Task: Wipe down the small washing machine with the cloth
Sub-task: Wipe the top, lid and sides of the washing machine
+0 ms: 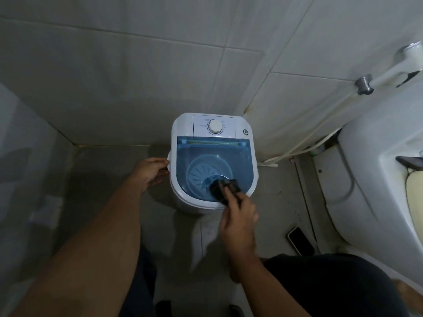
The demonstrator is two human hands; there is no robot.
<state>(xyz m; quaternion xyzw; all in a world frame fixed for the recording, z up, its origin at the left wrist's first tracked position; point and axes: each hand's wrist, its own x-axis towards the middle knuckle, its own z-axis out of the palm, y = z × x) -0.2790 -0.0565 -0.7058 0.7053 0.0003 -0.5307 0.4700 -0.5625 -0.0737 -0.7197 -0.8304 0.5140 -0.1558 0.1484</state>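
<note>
A small white washing machine (183, 124) stands on the floor against the tiled wall, with a see-through blue lid (212, 156) and a white dial (215, 126) on its rear panel. My right hand (238, 220) presses a dark cloth (225, 187) onto the near right part of the lid. My left hand (150, 172) rests against the machine's left side, fingers curled at its rim, holding it steady.
A white toilet (366, 179) fills the right side, with a hose (304, 147) running along the wall behind it. A phone (301, 240) lies on the floor to the right of my arm. My dark-clothed knees are at the bottom edge.
</note>
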